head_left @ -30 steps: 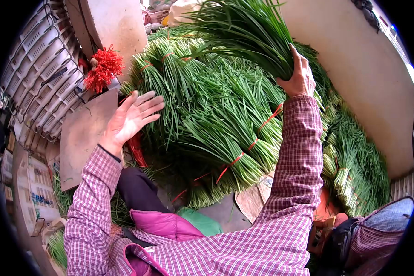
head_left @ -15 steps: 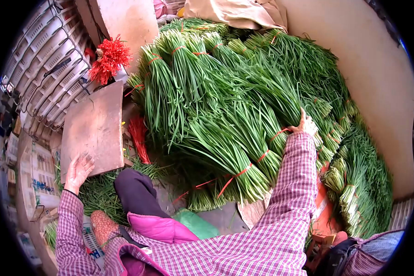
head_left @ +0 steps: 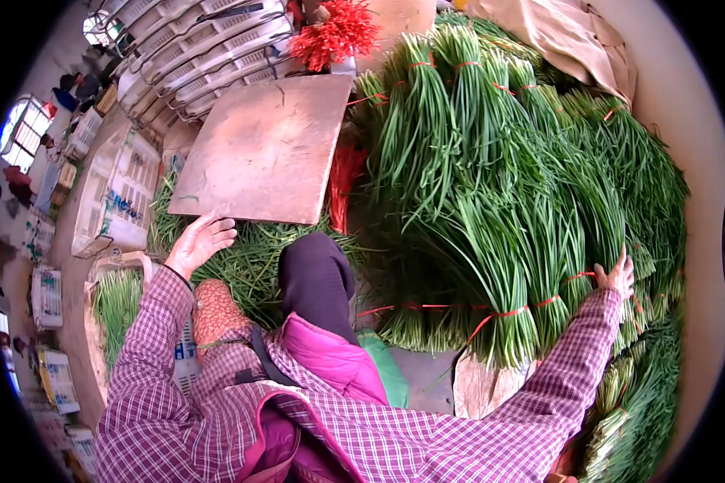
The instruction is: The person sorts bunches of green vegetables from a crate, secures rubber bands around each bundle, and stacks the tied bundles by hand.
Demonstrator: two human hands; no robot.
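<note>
Heap of garlic chives [head_left: 491,185] beside a pale wall [head_left: 705,201]

Chives fill the centre and right of the view: long green bundles laid on one another. Front row has its pale stem ends toward the wearer, leaves away; at the back of the heap several bundles lie the other way round.

Upper left, a stack of white plastic crates [head_left: 217,56]. In front of it, a flat brown board [head_left: 258,149], tilted, a few leaf scraps on top. Upper right, a beige cloth [head_left: 564,32] draped at the heap's back edge. Loose greens [head_left: 250,278] strewn below the board, around the wearer's dark-trousered knee [head_left: 318,274]. Far left, an open crate [head_left: 151,274] with more greens inside.

Bright red bunch of ties [head_left: 336,34] above the board; more red strips [head_left: 340,193] hang at its right edge.

Left hand [head_left: 201,244]: open, fingers loosely extended, nothing in it, at the board's near edge; contact uncertain. Right hand [head_left: 618,278]: open, thumb and fingers apart, at the stem end of the rightmost front bundle, no grip visible; how firmly it touches, cannot tell.

Smallest: thin red bands [head_left: 503,312] around the bundles, near the stem ends.
</note>
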